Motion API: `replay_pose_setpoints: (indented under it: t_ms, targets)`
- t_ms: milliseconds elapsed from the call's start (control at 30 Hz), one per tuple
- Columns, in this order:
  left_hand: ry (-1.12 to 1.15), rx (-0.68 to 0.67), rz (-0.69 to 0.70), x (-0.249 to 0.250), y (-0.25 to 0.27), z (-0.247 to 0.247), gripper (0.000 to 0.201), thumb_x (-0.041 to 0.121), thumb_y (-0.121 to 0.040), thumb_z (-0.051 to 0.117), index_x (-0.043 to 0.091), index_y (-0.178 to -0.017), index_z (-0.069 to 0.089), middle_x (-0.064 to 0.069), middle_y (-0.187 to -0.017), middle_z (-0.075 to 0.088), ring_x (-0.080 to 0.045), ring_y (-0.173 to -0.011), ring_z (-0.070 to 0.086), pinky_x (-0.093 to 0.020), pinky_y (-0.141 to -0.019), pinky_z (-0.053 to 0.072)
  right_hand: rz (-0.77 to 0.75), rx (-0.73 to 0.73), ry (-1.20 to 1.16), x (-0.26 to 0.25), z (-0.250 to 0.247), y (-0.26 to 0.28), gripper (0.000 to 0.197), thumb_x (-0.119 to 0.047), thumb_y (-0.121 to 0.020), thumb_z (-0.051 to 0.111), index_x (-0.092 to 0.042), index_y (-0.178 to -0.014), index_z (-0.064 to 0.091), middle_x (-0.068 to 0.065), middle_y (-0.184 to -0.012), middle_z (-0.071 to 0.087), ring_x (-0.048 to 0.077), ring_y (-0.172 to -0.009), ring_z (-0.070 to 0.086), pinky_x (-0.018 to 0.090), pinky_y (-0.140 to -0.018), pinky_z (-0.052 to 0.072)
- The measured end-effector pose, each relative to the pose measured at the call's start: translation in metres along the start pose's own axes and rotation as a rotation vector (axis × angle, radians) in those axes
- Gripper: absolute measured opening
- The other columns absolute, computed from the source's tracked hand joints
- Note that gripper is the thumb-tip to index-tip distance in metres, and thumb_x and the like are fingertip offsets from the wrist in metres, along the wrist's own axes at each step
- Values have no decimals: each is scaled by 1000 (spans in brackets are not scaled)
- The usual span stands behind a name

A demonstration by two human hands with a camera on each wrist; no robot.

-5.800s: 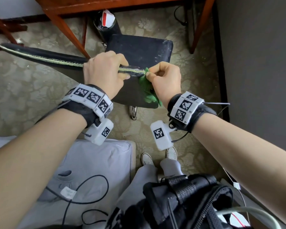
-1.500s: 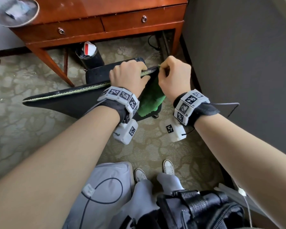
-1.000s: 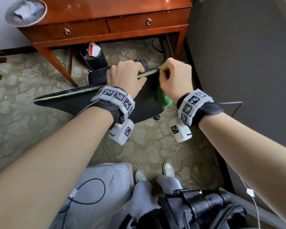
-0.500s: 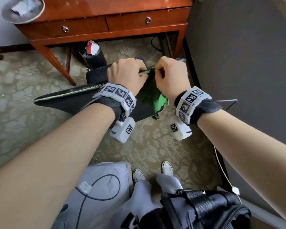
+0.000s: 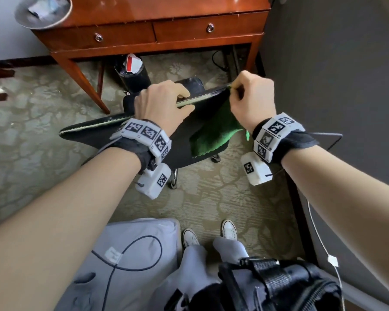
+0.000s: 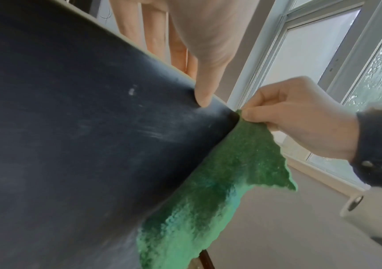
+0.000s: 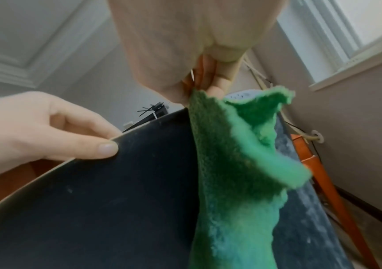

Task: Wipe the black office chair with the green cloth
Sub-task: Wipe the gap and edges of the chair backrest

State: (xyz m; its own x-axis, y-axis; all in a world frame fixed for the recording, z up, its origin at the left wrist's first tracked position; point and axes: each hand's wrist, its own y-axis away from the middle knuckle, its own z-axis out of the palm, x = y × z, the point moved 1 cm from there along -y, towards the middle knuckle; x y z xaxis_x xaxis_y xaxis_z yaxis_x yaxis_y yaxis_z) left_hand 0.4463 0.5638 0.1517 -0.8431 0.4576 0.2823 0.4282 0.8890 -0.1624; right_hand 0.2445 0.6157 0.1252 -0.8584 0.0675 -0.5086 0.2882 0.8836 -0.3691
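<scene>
At chair (image 5: pixel 184 140) backrest top edge, left hand (image 5: pixel 164 104) gripping rim, right hand (image 5: pixel 252 99) pinching cloth (image 5: pixel 213 133) corner at rim end, cloth hanging down against backrest.

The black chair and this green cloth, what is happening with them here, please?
A person is wiping the black office chair. The left hand grips the top edge of the chair back, thumb on the near face. The right hand pinches the green cloth at the edge's end; the rest hangs down the near side of the back.
</scene>
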Motion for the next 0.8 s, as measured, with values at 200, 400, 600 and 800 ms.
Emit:
replay_pose_setpoints:
  t_ms: [200, 400, 600, 800]
  targets:
    - [3, 12, -20, 2, 1, 3, 18, 45, -86, 67, 34, -100, 71, 6, -104, 69, -30, -94, 65, -39, -77, 50, -127, -75, -58, -39, 23, 15, 8, -11, -82, 52, -6, -79, 58, 9, -78, 63, 31, -70, 59, 41, -64, 48]
    - [-1, 5, -28, 5, -2, 5, 22, 48, -86, 67, 36, -104, 71, 6, -106, 70, -30, -98, 65, -39, -81, 49, -109, -54, -13, -21, 14, 9, 10, -13, -82, 49, -6, -80, 57, 9, -79, 63, 32, -72, 59, 44, -66, 49]
    - [-32, -31, -27, 13, -7, 5, 22, 49, -88, 61, 38, -105, 70, 1, -106, 71, -34, -98, 65, -34, -72, 41, -131, -125, -75, -51, 26, 18, 6, -11, -80, 51, -8, -77, 55, 8, -77, 62, 32, -70, 58, 43, -63, 48]
    - [-17, -31, -33, 16, -9, 7, 21, 48, -87, 65, 37, -104, 70, 3, -106, 71, -32, -99, 65, -35, -73, 43, -47, -67, -10, -24, 16, 7, 9, -14, -82, 50, -8, -81, 57, 6, -80, 63, 29, -73, 58, 34, -66, 44]
